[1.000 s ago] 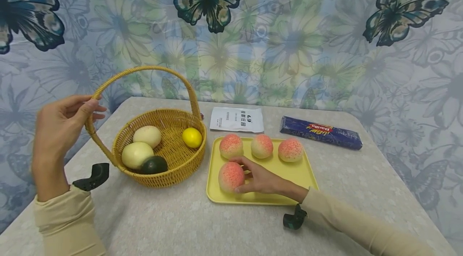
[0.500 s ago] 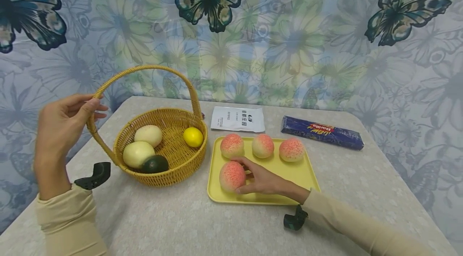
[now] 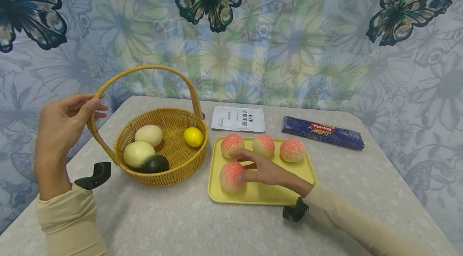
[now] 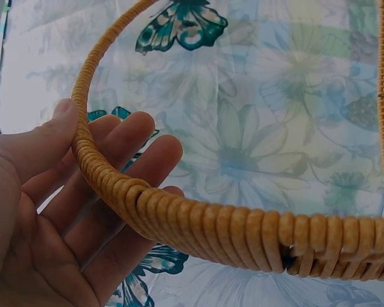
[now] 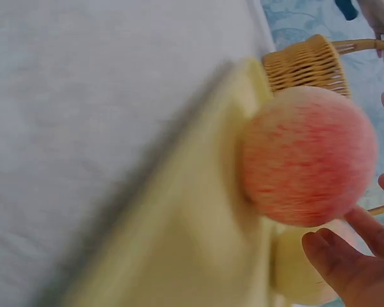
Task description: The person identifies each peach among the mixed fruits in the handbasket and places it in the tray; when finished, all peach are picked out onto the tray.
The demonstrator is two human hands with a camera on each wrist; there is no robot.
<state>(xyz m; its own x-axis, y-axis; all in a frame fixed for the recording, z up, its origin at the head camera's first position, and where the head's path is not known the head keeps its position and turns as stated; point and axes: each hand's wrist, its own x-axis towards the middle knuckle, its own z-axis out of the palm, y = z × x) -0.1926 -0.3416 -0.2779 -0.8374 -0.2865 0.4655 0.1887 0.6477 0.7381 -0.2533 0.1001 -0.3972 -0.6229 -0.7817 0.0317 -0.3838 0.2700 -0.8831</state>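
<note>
My left hand (image 3: 65,125) holds the handle (image 4: 109,179) of a wicker basket (image 3: 197,159) at its left side, thumb on one side and fingers on the other. In the basket lie two pale yellow-green round fruits (image 3: 139,154), a dark green oval fruit (image 3: 155,164) and a yellow lemon (image 3: 193,137). My right hand (image 3: 265,169) hovers with spread fingers over a yellow tray (image 3: 278,196), beside the front-left peach (image 3: 231,177). In the right wrist view, a gap shows between the thumb and this peach (image 5: 310,157).
Three more peaches (image 3: 292,150) line the tray's back half. Behind the tray lie a white printed pouch (image 3: 237,119) and a blue Barilla pasta pack (image 3: 323,132). A butterfly-patterned cloth (image 3: 289,47) hangs behind the table.
My right hand has loosened from the front-left peach and risen slightly, its fingers shifting up off the fruit. The peach stays on the tray, and my left hand keeps hold of the handle.
</note>
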